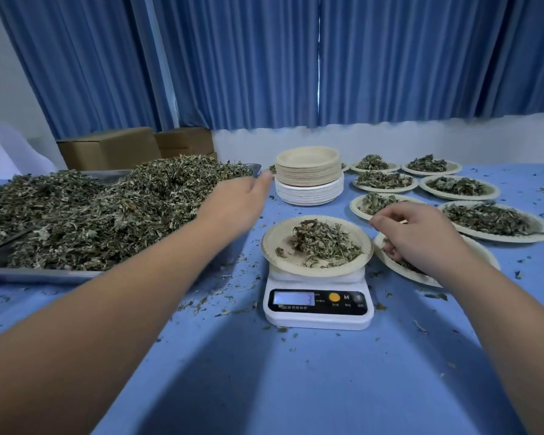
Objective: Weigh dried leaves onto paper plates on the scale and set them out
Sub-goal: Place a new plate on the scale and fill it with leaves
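A tray (29, 273) heaped with dried leaves (107, 208) sits left; the left hand (236, 199) stretches flat past its corner, fingers straight (blurred), holding nothing. In the centre a leaf-filled plate (274, 243) rests on the scale (318, 309). The right hand (412, 237) droops onto the neighbouring plate (481, 252), fingers curled among leaves, grip unclear

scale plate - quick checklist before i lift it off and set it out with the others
1. Plate seated on the scale: ok, it sits flat on the platform.
2. Display reading on target: cannot tell, too blurred.
3. Leaves inside the rim: ok, heaped mid-plate.
4. Left hand off the plate: ok, open and held out toward the plate stack.
5. Right hand free to lift: cannot tell, its fingers are curled down inside the near plate beside the scale.
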Available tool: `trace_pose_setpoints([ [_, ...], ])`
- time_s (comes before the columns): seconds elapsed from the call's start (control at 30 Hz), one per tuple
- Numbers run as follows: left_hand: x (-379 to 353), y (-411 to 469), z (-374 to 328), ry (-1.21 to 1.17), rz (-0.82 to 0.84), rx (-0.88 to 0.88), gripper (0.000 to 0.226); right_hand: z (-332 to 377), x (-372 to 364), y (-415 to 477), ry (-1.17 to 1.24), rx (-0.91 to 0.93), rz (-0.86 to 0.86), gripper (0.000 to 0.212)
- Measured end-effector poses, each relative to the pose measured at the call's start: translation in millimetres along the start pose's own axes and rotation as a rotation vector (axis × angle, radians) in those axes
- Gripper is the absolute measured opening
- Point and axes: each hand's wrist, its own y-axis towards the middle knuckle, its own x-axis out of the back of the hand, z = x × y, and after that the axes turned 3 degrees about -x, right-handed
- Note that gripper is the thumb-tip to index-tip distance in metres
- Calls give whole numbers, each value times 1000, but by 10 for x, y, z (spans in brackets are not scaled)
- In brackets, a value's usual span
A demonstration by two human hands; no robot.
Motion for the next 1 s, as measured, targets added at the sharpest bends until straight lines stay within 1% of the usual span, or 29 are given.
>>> trace_pose_setpoints([
  [0.07, 74, 5, 263, 139, 60, 33, 58, 3, -3, -3, -3, 4, 3, 18],
  [0.17, 91, -79, 611, 338, 260, 51, 66, 4, -13, -10, -16, 19, -5, 19],
  [0.23, 84, -183, 797, 330, 438, 105, 74, 1, -19, -10, -34, 28, -6, 20],
  [0.27, 89, -232, 865, 270, 522, 154, 79, -2, -19, -9, -33, 26, -3, 19],
  [0.3, 98, -260, 920, 209, 572, 200, 83, -7, -18, -6, -28, 22, -1, 19],
  [0.33, 113, -275, 961, 180, 579, 217, 84, -13, -14, -3, -24, 17, -1, 20],
  [0.37, 131, -278, 994, 195, 557, 193, 80, -19, -10, 3, -21, 15, -1, 20],
  [0.43, 186, -272, 1023, 296, 476, 84, 73, -31, -7, 18, -18, 11, -4, 20],
  [0.53, 252, -288, 1003, 408, 382, -38, 73, -40, -13, 33, -49, 22, -10, 21],
  [0.6, 247, -290, 1027, 456, 350, -45, 78, -45, -16, 31, -55, 31, -10, 21],
  [0.63, 235, -301, 1039, 433, 366, -35, 81, -46, -17, 30, -54, 34, -10, 21],
  [0.73, 200, -347, 1040, 201, 497, 78, 86, -48, -11, 29, -52, 28, -6, 21],
  [0.8, 202, -346, 1045, 171, 531, 126, 82, -50, -2, 33, -47, 24, -2, 21],
  [0.83, 217, -336, 1042, 199, 515, 102, 78, -50, 2, 35, -44, 24, 0, 20],
  [0.97, 245, -339, 997, 299, 355, -79, 67, -48, 18, 36, -40, 17, 4, 19],
  [1.0, 232, -353, 1006, 303, 341, -94, 62, -45, 19, 34, -40, 17, 6, 20],
])
